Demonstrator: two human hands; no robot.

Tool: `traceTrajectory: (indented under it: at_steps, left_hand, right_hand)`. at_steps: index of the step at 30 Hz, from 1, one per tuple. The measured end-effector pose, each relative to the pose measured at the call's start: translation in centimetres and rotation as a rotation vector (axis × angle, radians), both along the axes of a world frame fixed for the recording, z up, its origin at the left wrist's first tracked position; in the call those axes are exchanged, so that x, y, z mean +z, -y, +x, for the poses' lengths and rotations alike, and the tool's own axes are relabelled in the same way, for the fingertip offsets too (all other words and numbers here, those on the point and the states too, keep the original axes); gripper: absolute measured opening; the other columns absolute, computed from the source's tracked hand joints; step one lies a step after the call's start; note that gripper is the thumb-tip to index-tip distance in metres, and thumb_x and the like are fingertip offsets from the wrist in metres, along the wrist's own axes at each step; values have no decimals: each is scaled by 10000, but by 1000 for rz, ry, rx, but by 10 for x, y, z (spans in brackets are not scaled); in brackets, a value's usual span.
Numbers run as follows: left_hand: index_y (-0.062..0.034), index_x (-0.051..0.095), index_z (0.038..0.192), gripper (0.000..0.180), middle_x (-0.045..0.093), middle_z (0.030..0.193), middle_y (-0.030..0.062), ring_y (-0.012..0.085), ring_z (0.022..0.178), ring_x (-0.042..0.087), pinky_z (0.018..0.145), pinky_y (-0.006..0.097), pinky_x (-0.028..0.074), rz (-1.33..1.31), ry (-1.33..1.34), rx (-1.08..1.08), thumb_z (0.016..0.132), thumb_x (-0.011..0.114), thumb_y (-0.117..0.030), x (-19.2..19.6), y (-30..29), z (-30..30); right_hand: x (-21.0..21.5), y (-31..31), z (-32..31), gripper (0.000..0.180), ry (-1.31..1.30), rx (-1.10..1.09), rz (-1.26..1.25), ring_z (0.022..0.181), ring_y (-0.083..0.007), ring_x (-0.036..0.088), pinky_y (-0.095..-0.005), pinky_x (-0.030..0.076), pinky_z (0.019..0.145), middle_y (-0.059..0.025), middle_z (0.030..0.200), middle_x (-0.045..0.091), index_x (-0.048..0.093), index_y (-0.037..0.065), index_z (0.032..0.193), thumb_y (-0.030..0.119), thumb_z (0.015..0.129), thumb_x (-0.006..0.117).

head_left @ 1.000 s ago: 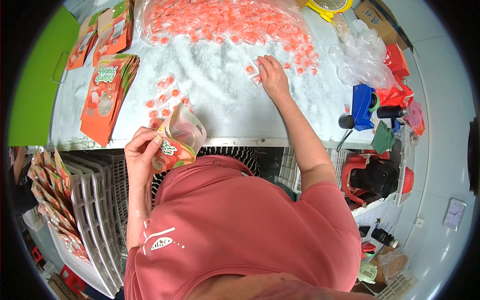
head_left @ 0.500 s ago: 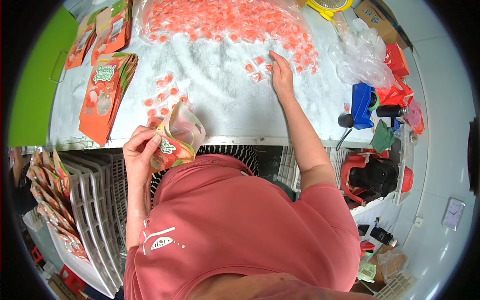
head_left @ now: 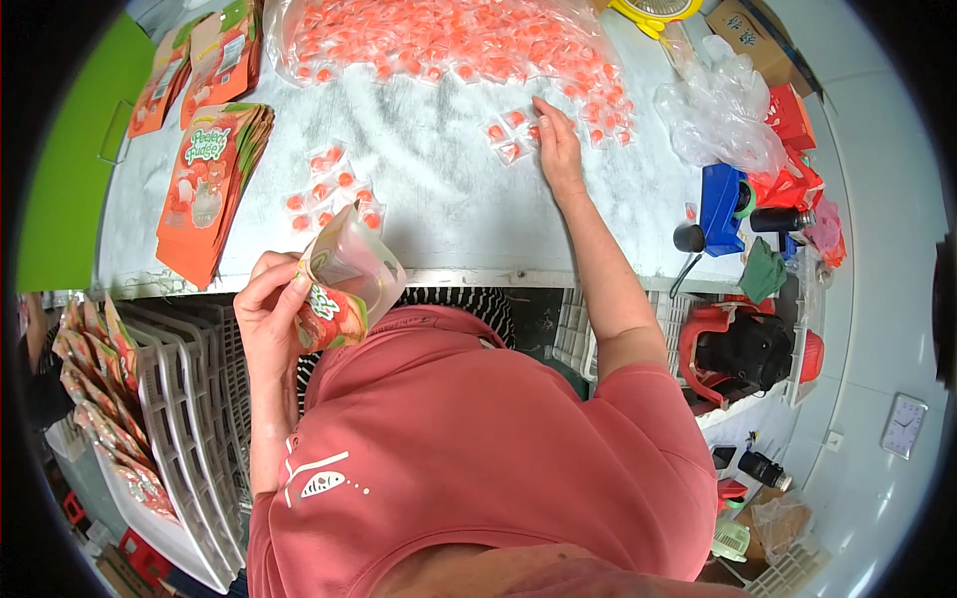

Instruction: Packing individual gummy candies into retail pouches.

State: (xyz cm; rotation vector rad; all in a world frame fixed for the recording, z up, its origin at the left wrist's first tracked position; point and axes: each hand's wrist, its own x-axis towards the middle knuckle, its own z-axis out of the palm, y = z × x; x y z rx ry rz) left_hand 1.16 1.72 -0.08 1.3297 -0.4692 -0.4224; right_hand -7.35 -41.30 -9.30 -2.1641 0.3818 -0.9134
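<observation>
My left hand (head_left: 274, 309) pinches the side of a printed red and green candy pouch (head_left: 334, 324) just off the table's front edge. The pouch's mouth gapes, showing a pale inner lining. Beyond it, a cluster of individually wrapped orange-red candies (head_left: 324, 189) lies on the table. My right hand (head_left: 560, 149) rests edge-down on the tabletop with its fingers stretched out. Its fingertips are beside a small group of wrapped candies (head_left: 513, 137), touching or nearly touching them. Whether anything is under the palm is hidden.
A large clear bag of wrapped candies (head_left: 449, 40) spreads across the far table. Flat pouches (head_left: 204, 189) are stacked at left. Plastic bags (head_left: 718, 110), a blue tape dispenser (head_left: 720, 209) and a dark scoop (head_left: 688, 237) lie at right. White crates (head_left: 189, 399) stand below left.
My left hand has shifted slightly left and down with the pouch, whose mouth now turns more toward me. My right hand has edged slightly left, with the candies beside it almost unmoved.
</observation>
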Motion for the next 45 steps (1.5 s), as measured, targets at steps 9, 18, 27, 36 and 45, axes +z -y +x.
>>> traceTrajectory:
  at_steps: [9, 18, 27, 36, 45]
  left_hand:
    - [7, 733, 984, 165, 617, 922, 70, 160, 921, 579, 850, 278, 460, -16, -13, -28, 830, 702, 60, 2, -1, -2]
    - [27, 733, 959, 147, 629, 899, 64, 122, 829, 584, 770, 248, 478, 109, -25, -101, 822, 703, 70, 10, 0, -7]
    - [45, 734, 941, 131, 651, 900, 67, 121, 822, 607, 752, 243, 485, 197, -41, -164, 816, 703, 68, 25, 4, -14]
    - [28, 743, 980, 169, 673, 909, 72, 129, 846, 616, 758, 248, 481, 311, 103, -286, 814, 717, 47, 25, 9, -16]
    - [47, 729, 968, 158, 673, 936, 89, 147, 870, 625, 794, 262, 491, 386, 72, -345, 811, 712, 60, 25, 10, -18]
  right_hand:
    - [0, 3, 1, 348, 40, 25, 114, 1210, -293, 561, -365, 436, 1034, -170, 1294, 593, 595, 39, 1303, 170, 994, 506]
    - [-2, -19, 6, 495, -408, 49, -541, 1374, -312, 411, -502, 334, 1121, -133, 1463, 459, 584, 177, 1336, 378, 893, 675]
    - [-15, -51, 5, 440, -320, 5, -569, 1324, -351, 450, -529, 347, 1090, -149, 1418, 482, 593, 168, 1314, 333, 910, 650]
    - [7, -91, -2, 440, -211, 188, -393, 1315, -372, 447, -474, 387, 1084, -157, 1422, 471, 582, 136, 1323, 275, 911, 646]
    - [-9, 57, -24, 384, -228, -398, -665, 1218, -388, 530, -450, 451, 1018, -249, 1340, 523, 617, 37, 1240, 215, 901, 651]
